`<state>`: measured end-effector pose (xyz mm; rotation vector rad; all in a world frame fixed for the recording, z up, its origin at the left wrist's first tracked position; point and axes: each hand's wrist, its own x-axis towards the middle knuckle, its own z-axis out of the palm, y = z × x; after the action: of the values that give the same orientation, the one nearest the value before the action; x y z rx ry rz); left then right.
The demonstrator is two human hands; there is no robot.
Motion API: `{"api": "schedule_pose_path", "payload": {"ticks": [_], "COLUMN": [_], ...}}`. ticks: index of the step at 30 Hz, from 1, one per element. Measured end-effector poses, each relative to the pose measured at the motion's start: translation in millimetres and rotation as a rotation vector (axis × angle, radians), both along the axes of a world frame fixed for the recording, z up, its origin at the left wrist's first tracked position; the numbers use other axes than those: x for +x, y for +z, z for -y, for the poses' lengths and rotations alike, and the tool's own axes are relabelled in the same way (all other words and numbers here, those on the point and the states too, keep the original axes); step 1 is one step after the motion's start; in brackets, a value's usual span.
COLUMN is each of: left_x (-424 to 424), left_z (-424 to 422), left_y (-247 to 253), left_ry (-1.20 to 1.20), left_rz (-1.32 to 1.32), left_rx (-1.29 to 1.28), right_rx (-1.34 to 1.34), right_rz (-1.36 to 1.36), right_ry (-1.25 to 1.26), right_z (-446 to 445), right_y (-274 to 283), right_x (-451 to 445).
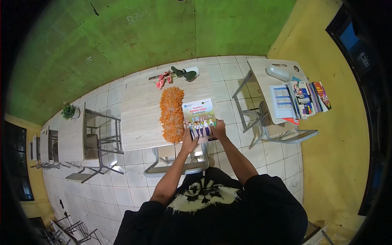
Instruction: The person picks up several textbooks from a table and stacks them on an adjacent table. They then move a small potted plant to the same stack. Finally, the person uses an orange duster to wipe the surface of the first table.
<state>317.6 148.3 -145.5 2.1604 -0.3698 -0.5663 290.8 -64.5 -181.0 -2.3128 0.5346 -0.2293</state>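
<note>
Both hands grip a paperback textbook (199, 118) whose illustrated cover, with printed writing and drawn pupils, faces up. My left hand (189, 141) holds its lower left corner, and my right hand (218, 128) has the lower right edge. The book is over the right side of a pale wooden school desk (139, 122); whether it touches the top I cannot tell. Beside its left edge lies a fluffy orange duster (172, 114), its thin handle pointing towards me. Farther back, a white pot (193, 71) with dark leaves and pink artificial flowers (163, 80) lies on its side.
A chair (177, 170) stands between me and the desk. On the right-hand desk (260, 69) are a row of books (303, 99) and a pale rounded object (278, 73), with another chair (284, 134) below. A potted plant (70, 111) sits on the left-hand desk (72, 137). A green wall (153, 33) rises behind.
</note>
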Motion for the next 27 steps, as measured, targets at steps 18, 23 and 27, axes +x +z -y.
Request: {"api": "schedule_pose_path", "payload": {"ticks": [18, 23, 27], "left_x": [-56.3, -49.2, -48.7], "left_z": [-14.5, 0.7, 14.7], "left_y": [-2.2, -0.8, 24.0], "left_ry": [0.255, 0.251, 0.346], "left_rz": [-0.056, -0.113, -0.212], "left_rx": [-0.152, -0.020, -0.014], "right_rx": [0.259, 0.580, 0.576], "right_rz": [-0.148, -0.226, -0.066], "right_ry": [-0.122, -0.109, -0.041], "right_z": [1.2, 22.2, 20.5], "right_y": [10.2, -27.0, -44.0], "right_x": [-71.6, -72.0, -74.7]}}
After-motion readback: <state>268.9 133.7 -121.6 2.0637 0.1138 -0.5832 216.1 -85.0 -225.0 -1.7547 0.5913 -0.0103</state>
